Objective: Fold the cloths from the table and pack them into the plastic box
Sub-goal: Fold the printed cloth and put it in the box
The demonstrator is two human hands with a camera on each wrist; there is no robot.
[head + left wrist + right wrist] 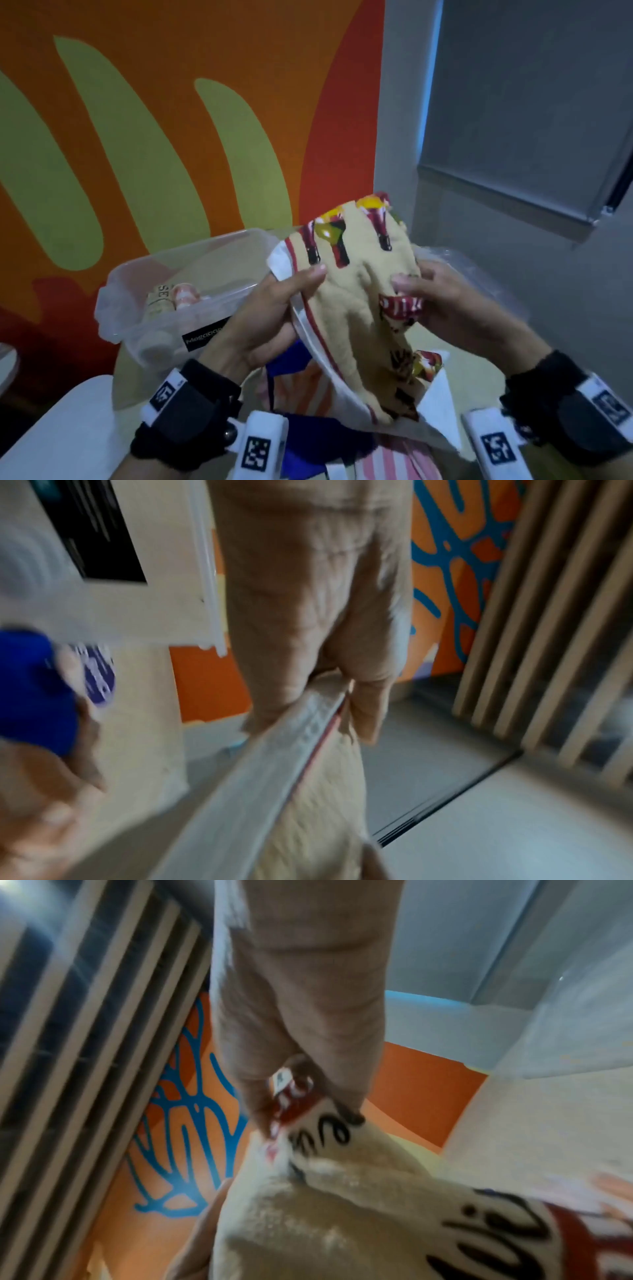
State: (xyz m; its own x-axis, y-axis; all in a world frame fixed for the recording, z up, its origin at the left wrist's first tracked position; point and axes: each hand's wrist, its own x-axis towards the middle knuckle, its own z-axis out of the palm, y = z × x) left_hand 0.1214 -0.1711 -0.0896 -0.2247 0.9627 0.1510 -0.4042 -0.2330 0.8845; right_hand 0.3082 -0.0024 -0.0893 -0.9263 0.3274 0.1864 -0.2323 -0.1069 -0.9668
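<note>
A beige printed cloth (359,274) with red, yellow and black motifs and a white-and-red border hangs in the air between both hands. My left hand (274,308) pinches its white-bordered left edge, thumb on top. My right hand (431,294) pinches a bunched red-printed part on its right side. The left wrist view shows the white border with a red line (274,777) running up into my fingers (308,615). In the right wrist view my fingers (301,1015) clamp the red-and-white print of the cloth (325,1204). The clear plastic box (144,308) stands at the left, behind my left hand.
Folded or rolled cloths (171,298) lie inside the box. Under the held cloth lie a blue cloth (318,442) and an orange-striped cloth (301,387). Crinkled clear plastic (472,274) sits at the right. An orange and green wall (171,137) stands close behind.
</note>
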